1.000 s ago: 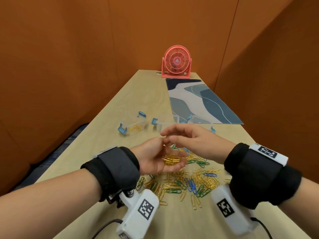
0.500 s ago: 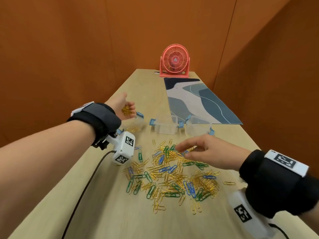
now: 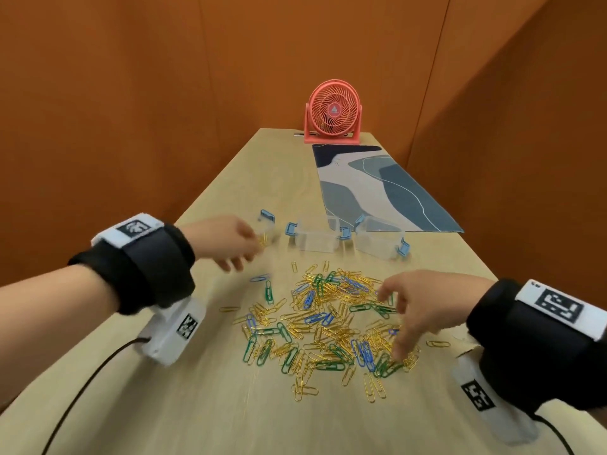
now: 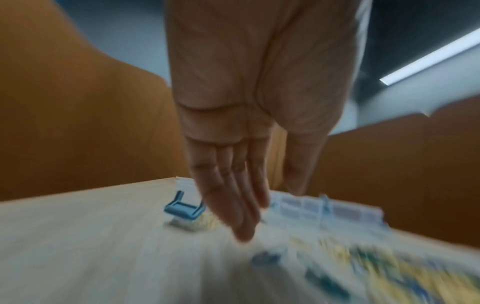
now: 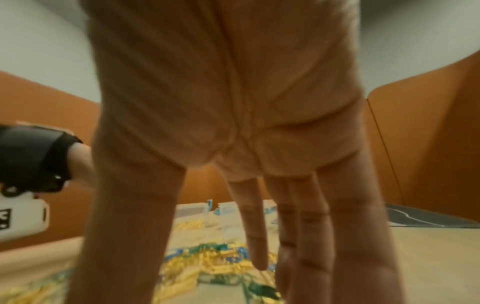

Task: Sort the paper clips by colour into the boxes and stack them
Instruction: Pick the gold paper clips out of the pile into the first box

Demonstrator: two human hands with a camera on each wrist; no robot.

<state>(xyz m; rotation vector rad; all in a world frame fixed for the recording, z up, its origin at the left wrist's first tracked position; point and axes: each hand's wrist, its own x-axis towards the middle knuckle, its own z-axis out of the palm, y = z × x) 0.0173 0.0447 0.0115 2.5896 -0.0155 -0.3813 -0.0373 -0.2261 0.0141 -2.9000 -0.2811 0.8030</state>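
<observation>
Below, paper clips (image 3: 328, 326) lie under right hand (image 3: 415, 307).

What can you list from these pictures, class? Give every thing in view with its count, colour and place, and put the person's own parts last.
paper clips: many, gold, green and blue, heaped mid-table
boxes: three, clear with blue latches, in a row beyond the heap; the leftmost holds gold clips
fan: one, coral, far end of table
mat: one, blue and white, far right of table
table: one, light wood
walls: orange, around the table
wrist cameras: two, white, under black wristbands
left hand: open, at the leftmost box
right hand: fingers spread over the heap
</observation>
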